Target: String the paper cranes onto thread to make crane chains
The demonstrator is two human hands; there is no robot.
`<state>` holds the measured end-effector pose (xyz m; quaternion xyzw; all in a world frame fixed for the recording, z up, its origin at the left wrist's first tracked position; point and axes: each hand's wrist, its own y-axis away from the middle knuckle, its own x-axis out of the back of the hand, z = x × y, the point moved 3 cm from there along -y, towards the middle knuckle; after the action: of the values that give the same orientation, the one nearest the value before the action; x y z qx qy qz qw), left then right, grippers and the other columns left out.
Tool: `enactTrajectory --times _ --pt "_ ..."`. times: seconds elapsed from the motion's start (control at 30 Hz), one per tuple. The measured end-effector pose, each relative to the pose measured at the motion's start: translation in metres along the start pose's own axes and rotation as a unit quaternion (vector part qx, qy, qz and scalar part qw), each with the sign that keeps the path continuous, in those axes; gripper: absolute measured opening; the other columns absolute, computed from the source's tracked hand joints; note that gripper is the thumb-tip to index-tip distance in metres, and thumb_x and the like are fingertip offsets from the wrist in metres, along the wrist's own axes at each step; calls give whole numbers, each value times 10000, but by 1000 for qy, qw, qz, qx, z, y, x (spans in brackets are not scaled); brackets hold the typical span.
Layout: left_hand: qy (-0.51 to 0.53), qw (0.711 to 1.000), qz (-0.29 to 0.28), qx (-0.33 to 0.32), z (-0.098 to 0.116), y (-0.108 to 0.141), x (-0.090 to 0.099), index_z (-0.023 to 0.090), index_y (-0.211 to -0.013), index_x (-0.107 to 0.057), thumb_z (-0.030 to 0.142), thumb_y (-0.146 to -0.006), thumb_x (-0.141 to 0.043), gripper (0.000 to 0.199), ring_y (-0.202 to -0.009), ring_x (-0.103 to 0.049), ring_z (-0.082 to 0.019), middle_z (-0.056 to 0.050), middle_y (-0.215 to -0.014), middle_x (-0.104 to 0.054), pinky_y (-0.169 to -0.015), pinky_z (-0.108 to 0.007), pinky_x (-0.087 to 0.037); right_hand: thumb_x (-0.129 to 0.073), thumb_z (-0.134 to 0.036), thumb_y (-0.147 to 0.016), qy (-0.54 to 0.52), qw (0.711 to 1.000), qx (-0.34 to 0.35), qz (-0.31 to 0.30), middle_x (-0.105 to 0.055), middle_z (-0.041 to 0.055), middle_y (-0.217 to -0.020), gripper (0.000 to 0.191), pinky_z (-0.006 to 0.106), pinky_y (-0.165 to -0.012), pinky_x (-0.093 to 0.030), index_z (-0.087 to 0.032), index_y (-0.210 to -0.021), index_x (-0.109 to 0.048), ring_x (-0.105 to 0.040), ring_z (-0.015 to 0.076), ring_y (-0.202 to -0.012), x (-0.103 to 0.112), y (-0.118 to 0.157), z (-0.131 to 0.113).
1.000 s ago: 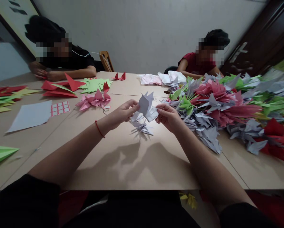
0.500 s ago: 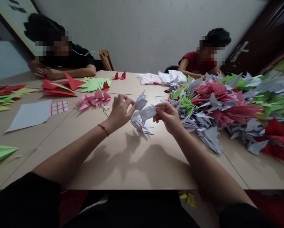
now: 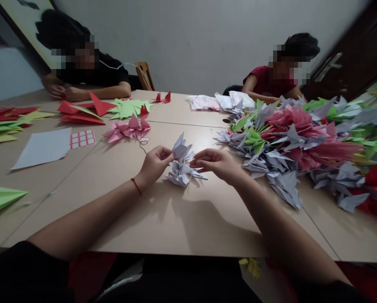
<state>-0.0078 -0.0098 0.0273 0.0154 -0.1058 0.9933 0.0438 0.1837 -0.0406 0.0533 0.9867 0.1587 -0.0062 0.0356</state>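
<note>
In front of me, a small pile of pale grey-white folded paper cranes (image 3: 179, 174) lies on the table. One pale paper crane (image 3: 182, 148) stands on top, its point turned up. My left hand (image 3: 157, 163), with a red cord at the wrist, pinches this crane at its left side. From the right, my right hand (image 3: 216, 163) reaches to the pile with its fingers stretched and slightly apart. Its fingertips are at the pile's right edge, and I cannot tell whether they touch the paper.
A large heap of coloured paper cranes (image 3: 302, 139) covers the right side. Pink cranes (image 3: 128, 128), a white sheet (image 3: 41, 147), a red-bordered label sheet (image 3: 83, 139) and red folded paper (image 3: 81, 111) lie on the left. Two people sit across the table (image 3: 138, 223).
Both hands have come down with the pale crane, which now sits on the small pile. My right fingers have loosened from its wing and stretched out. The view has shifted slightly.
</note>
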Motion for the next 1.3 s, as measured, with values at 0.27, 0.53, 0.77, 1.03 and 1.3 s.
enactTrajectory --times 0.27,0.53,0.77,1.03,1.3 --pt "101 993 17 54 -1 0 6 155 -710 -524 269 -599 -774 296 -716 -671 -161 -3 -680 -647 -663 -292 -565 -583 -225 -757 201 961 155 113 -656 44 -784 76 331 -710 -473 -183 -799 -629 -609 162 -768 15 -9 10" --pt "118 982 53 137 -4 -13 30 174 -752 -477 189 -629 -584 164 -711 -700 -227 -8 -685 -621 -533 -276 -529 -488 -88 -706 230 956 129 128 -597 70 -1042 282 340 -756 -457 -205 -943 -586 -566 179 -900 41 -36 22" --pt "97 985 66 128 -2 -19 42 182 -775 -484 213 -641 -529 145 -608 -681 -214 -16 -657 -630 -463 -253 -481 -610 -54 -638 210 976 53 7 -609 67 -1137 461 268 -618 -506 -238 -1060 -613 -597 183 -893 27 -87 19" --pt "76 990 89 74 -10 -29 54 173 -740 -508 201 -627 -557 127 -640 -626 -157 -28 -677 -628 -514 -228 -453 -678 -31 -565 164 986 -13 21 -557 -28 -535 199 178 -371 -343 -174 -695 -629 -471 68 -437 37 -88 23" --pt "-173 984 50 9 9 -18 40 190 -968 -506 206 -646 -589 333 -1034 -584 -253 -93 -1089 -615 -805 -378 -482 -692 -174 -596 68 995 9 73 -538 -28 -553 116 220 -451 -370 -156 -651 -591 -458 61 -475 48 -34 -1"
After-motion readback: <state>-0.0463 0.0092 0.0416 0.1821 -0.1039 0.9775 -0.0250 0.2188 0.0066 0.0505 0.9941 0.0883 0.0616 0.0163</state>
